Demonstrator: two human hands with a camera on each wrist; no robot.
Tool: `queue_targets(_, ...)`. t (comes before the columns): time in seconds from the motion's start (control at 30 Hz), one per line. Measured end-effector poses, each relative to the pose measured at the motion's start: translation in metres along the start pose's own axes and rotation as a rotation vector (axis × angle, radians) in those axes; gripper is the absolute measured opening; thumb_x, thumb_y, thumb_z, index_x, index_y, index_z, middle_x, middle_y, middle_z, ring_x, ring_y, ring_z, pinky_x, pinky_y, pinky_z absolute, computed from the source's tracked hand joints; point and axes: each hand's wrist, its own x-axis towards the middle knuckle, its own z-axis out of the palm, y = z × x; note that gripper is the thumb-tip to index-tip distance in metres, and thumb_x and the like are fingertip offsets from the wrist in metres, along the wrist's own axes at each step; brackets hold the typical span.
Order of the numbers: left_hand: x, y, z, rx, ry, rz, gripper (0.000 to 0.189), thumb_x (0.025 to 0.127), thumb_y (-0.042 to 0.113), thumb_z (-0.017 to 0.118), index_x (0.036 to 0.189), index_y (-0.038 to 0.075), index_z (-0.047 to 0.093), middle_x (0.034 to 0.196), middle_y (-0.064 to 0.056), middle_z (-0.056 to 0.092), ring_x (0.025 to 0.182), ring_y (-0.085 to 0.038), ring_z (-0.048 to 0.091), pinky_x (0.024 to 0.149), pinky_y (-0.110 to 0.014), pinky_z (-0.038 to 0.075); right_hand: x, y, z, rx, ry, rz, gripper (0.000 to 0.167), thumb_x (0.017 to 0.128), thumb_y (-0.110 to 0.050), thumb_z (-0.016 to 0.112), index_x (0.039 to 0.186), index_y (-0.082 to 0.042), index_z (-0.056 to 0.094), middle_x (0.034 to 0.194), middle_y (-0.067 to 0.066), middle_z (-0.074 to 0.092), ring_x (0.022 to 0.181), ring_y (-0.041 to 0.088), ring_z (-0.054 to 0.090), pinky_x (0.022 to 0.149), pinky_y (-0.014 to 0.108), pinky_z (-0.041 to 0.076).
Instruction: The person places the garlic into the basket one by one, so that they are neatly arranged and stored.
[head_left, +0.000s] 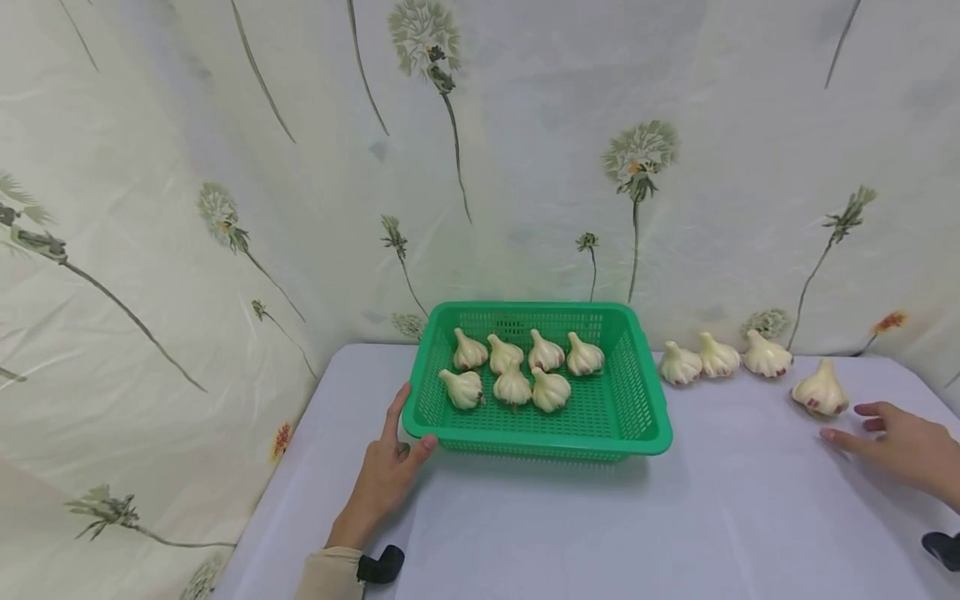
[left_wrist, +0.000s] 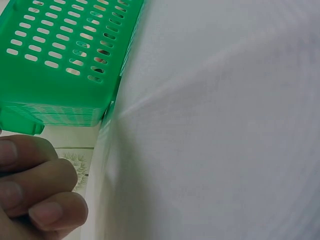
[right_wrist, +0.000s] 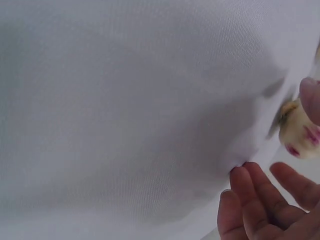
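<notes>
Basket (head_left: 525, 445): moulded plastic, smooth, semi-gloss, perforated walls | Garlic bulbs (head_left: 551, 392): smooth, ribbed skin, soft waxy sheen | Table cover (head_left: 570, 533): woven cloth, matt, fine-textured, lightly creased | Backdrop (head_left: 525, 175): printed sheet, wrinkled, satin sheen; base material indeterminate | Sleeve (head_left: 330, 573): cloth, matt | Wrist-worn unit (head_left: 382, 565): dark, smooth-looking; material indeterminate

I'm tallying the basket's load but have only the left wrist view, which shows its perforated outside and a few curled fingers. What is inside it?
Observer: Seven garlic bulbs lie in the green plastic basket.
Operator: Are there any outside it?
Observer: Yes, four more bulbs sit to its right on the cloth-covered table.
Operator: Where is the right hand?
Observer: The right hand is beside the rightmost bulb, without gripping it.
</notes>
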Motion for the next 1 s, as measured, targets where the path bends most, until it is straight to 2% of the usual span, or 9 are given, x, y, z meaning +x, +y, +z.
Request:
queue_targets(0.2, 0.0, 0.0, 0.0, 0.006, 0.005, -0.005, 0.085, 0.102, 0.044, 0.069, 0.168, 0.047, 0.016, 0.048, 0.016, 0.03, 0.045, 0.0, 0.023, 0.046, -0.022, 0.022, 0.005, -0.005, 0.002, 0.009, 0.054, -0.02, 0.114, 0.094, -0.067, 0.069, 0.134, 0.032, 0.028, 0.118, 0.049, 0.055, 0.1, 0.064, 0.057, 0.082, 0.068, 0.049)
queue_targets(0.47, 0.0, -0.001, 0.001, 0.01, 0.006, 0.0, 0.086, 0.102, 0.043, 0.069, 0.169, 0.046, 0.016, 0.048, 0.017, 0.03, 0.045, 0.0, 0.023, 0.046, -0.022, 0.023, 0.01, -0.009, 0.006, 0.034, 0.094, -0.049, 0.114, 0.096, -0.064, 0.068, 0.138, 0.035, 0.029, 0.118, 0.049, 0.054, 0.101, 0.065, 0.057, 0.08, 0.066, 0.049)
queue_targets(0.73, 0.001, -0.001, 0.0, 0.013, 0.003, -0.005, 0.086, 0.102, 0.044, 0.068, 0.17, 0.042, 0.016, 0.049, 0.014, 0.032, 0.046, 0.0, 0.024, 0.046, -0.022, 0.023, 0.016, -0.008, 0.008, 0.076, 0.163, -0.121, 0.098, 0.103, -0.057, 0.062, 0.135, 0.031, 0.034, 0.121, 0.049, 0.055, 0.104, 0.068, 0.056, 0.079, 0.067, 0.046)
queue_targets(1.0, 0.001, -0.002, -0.001, 0.017, -0.002, -0.005, 0.086, 0.102, 0.044, 0.068, 0.17, 0.042, 0.016, 0.049, 0.014, 0.031, 0.046, 0.0, 0.023, 0.046, -0.023, 0.022, 0.02, -0.008, 0.014, 0.076, 0.204, -0.13, 0.095, 0.106, -0.056, 0.057, 0.126, 0.036, 0.04, 0.103, 0.047, 0.059, 0.091, 0.061, 0.061, 0.069, 0.058, 0.05)
